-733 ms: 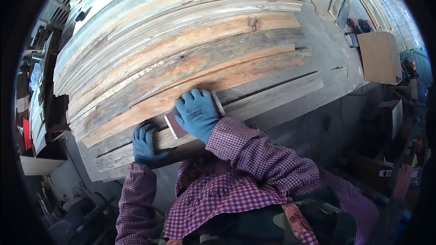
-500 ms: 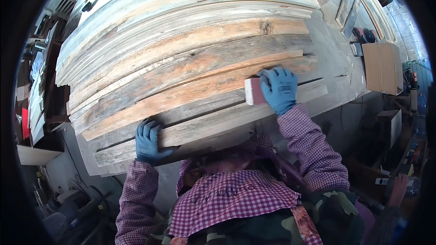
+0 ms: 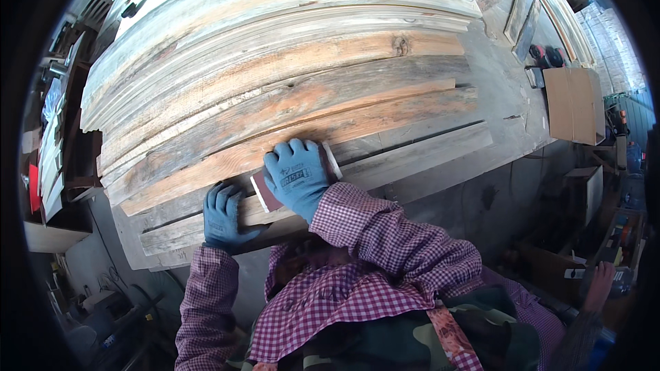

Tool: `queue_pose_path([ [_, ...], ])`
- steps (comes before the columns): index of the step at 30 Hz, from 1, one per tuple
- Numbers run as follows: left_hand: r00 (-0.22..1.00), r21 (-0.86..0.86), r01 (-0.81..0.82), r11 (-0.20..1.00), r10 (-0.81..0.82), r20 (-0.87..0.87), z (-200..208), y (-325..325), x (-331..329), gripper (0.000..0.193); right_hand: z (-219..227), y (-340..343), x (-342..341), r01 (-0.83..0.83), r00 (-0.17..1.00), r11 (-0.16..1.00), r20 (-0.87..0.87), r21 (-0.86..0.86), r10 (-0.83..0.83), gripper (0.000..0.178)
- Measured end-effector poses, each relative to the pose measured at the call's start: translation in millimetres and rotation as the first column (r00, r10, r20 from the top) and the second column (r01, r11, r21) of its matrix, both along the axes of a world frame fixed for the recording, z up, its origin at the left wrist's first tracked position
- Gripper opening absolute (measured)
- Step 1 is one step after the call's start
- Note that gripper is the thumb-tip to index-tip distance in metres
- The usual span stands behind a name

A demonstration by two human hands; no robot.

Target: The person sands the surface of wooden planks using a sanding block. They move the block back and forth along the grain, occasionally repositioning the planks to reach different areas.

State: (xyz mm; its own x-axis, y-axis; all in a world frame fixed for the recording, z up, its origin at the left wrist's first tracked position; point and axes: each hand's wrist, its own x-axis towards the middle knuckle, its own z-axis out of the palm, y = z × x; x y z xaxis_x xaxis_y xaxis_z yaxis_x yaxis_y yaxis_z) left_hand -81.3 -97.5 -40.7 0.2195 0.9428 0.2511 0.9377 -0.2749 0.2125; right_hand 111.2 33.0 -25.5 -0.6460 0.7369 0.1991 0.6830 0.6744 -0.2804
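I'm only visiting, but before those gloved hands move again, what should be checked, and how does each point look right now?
1. Gloves on both hands: ok, both are blue.
2. Left hand on the narrow board: ok, it rests toward the board's left end.
3. Right hand holding the maroon block: ok, its grip is over the top.
4. Room between block and left hand: probably not ok for a leftward push; they sit close together.
5. Cardboard box away from the board: ok, it stands beyond the right end.
6. Underside of the block: cannot tell, it faces down.
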Motion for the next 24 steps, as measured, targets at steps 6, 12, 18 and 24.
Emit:
queue_pose_path([
  [6,1.000,-0.008,0.022,1.000,-0.022,0.012,11.6,-1.1,-0.8,0.090,5.1,6.5,48.4,-0.027,0.868,0.996,-0.496,-0.079,-0.016,0.033],
  [12,0.998,0.077,-0.036,0.996,0.032,0.051,40.6,30.0,49.0,0.090,-26.7,47.8,208.4,0.261,0.938,0.965,-0.240,0.006,-0.252,0.038],
  [18,0.997,-0.105,-0.062,0.992,0.068,0.047,43.6,72.5,102.7,0.087,-28.1,56.5,254.6,0.163,0.984,0.985,-0.087,0.052,-0.158,0.035],
  [24,0.998,-0.144,-0.057,0.988,0.061,0.024,32.9,67.2,108.4,0.095,-40.0,34.8,242.9,0.258,0.955,0.960,-0.179,0.105,-0.237,0.024],
])
